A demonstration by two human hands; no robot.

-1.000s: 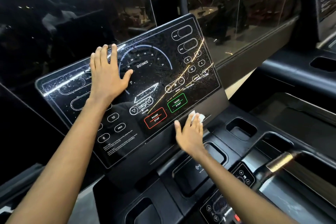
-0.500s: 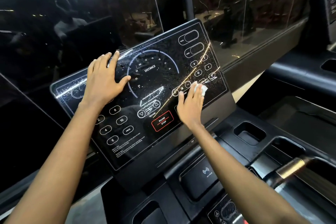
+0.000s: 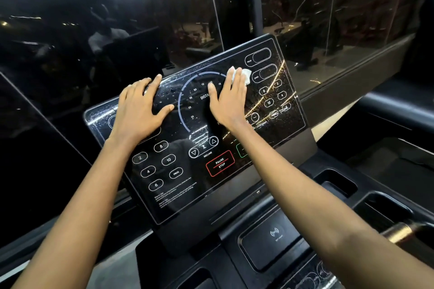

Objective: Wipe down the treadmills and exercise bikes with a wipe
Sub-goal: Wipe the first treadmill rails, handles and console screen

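Both palms down on the treadmill console (image 3: 178,185), a glossy black touch panel tilted back toward the person. Right hand (image 3: 229,102) lies flat w/ fingers together, pressing a small white wipe (image 3: 244,75) against the glass near the top of the dial arc, just left of the SPEED readout; only a crumpled bit of wipe pokes out past the fingertips, so it's pinned under the fingers rather than clenched in a fist. Left hand (image 3: 138,108) is spread wide, flat on the upper-left part of the screen, holding nothing, thumb pointing toward the dial. Droplets and streaks across the panel, esp. on the right side by the number buttons. PAUSE/STOP button (image 3: 220,163) sits uncovered below the right wrist. Lower down, black tray w/ cup wells (image 3: 338,183) to the right. Dark window glass (image 3: 117,30) behind the console
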